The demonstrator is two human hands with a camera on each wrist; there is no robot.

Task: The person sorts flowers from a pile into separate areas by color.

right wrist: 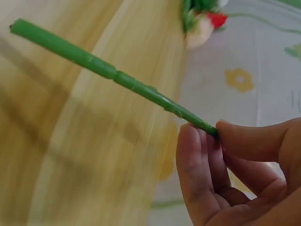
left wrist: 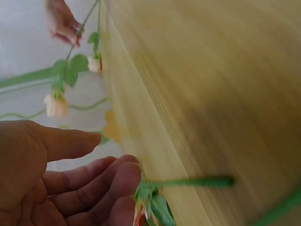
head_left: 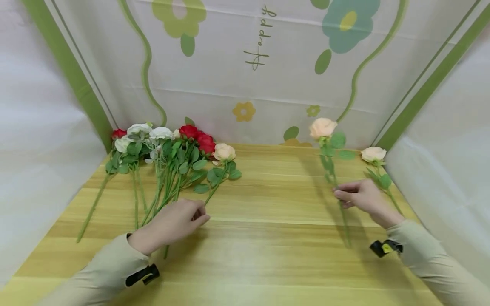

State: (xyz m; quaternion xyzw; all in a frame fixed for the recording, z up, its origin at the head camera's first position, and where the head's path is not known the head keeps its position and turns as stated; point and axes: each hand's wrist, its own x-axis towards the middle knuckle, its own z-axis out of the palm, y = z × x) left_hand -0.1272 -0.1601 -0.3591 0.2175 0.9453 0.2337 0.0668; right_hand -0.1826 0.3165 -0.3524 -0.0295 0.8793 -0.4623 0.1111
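Between thumb and fingertips, my right hand [head_left: 363, 199] pinches the green stem [right wrist: 141, 89] of a pale peach rose [head_left: 323, 128]. The rose is held upright above the right side of the table, its lower stem end free in the right wrist view. My left hand [head_left: 178, 222] is low over the table beside another peach rose [head_left: 224, 153], which lies at the right edge of a flower pile. In the left wrist view, the left thumb [left wrist: 73, 142] stands apart from the loosely bent fingers, with a stem [left wrist: 197, 182] just past the fingertips.
White roses [head_left: 161, 133] and red roses [head_left: 206, 143] lie heaped at the back left, stems toward the front. One more peach rose [head_left: 373, 154] lies at the right edge of the wooden table [head_left: 264, 263]. A printed white cloth [head_left: 222, 76] hangs behind.
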